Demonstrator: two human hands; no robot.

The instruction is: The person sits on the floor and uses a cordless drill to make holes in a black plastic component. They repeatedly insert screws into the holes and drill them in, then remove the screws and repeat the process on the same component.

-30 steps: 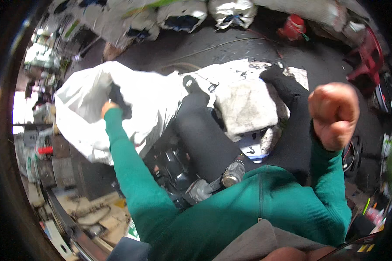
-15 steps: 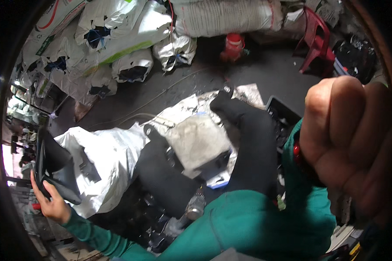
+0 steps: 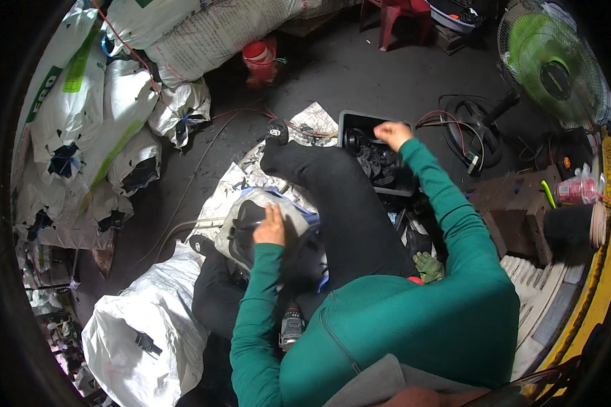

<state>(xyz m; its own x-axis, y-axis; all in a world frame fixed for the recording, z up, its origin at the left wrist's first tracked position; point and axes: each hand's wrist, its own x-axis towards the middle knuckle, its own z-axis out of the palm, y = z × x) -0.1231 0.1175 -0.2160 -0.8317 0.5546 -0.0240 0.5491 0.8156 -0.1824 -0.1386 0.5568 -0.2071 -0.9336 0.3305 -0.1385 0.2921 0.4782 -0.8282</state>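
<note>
My left hand (image 3: 269, 229), fingers stretched out, is over a dark piece (image 3: 246, 229) lying on a grey cloth-covered block (image 3: 293, 216) between my legs. Whether the fingertips press on the piece is hard to tell. Out to the right, my right hand (image 3: 394, 136) is at the rim of a black crate (image 3: 377, 117), its fingers curled together. What they hold, if anything, is too small to make out. Several black plastic parts (image 3: 380, 165) fill the crate. A power drill (image 3: 292, 327) lies close to my lap.
An open white sack (image 3: 142, 339) with a dark piece inside stands at the left. Filled white sacks (image 3: 81, 136) line the far left. A green fan (image 3: 553, 68), a red chair (image 3: 397, 17), a red bucket (image 3: 259, 57) and a brown metal block (image 3: 516, 210) are around me. Cables cross the floor.
My left hand has come from beside the white sack, where it held a black sheet-like part, to the block. My right hand has moved from close before the camera to the crate. The view has swung right.
</note>
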